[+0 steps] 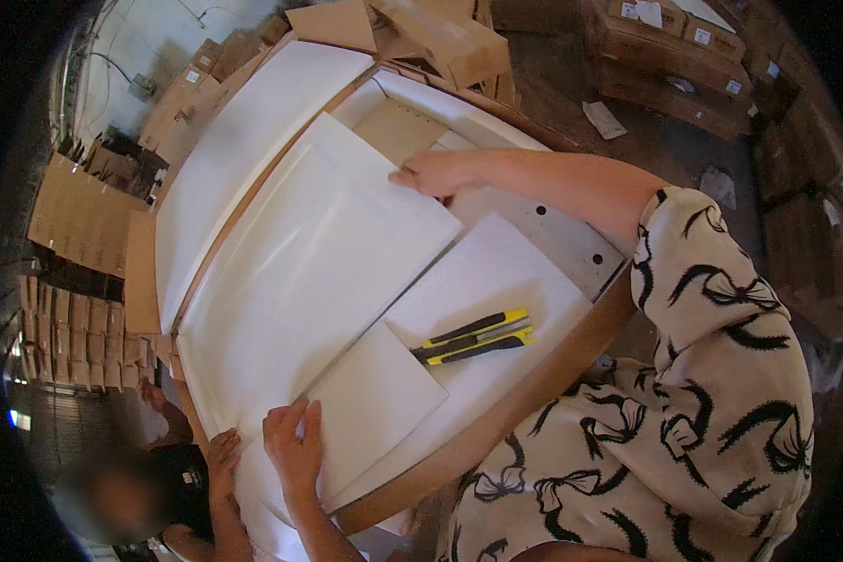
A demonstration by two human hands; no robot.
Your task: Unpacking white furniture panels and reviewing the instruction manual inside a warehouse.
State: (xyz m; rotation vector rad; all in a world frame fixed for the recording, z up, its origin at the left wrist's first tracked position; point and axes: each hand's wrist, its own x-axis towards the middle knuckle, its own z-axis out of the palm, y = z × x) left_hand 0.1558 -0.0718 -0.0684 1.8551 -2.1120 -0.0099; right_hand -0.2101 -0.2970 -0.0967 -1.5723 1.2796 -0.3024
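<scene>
A large glossy white panel (300,225) lies tilted across an open cardboard box (534,365). At its far right edge, my right hand (436,175) is closed on the rim, the fingers partly hidden beneath. Closer to me, my left hand (293,445) bends its fingers around the panel's near edge, thumb side toward the box. Beside the panel, inside the box, are a white foam sheet (525,258) and a smaller off-white board (384,398). Two yellow-and-black utility knives (478,335) rest side by side on the foam.
At lower left a co-worker's hand (223,459) touches the panel's near left end. Another long white panel (253,140) lies along the box's left side. Cardboard cartons (80,332) are stacked at left, and more boxes (674,61) stand at far right.
</scene>
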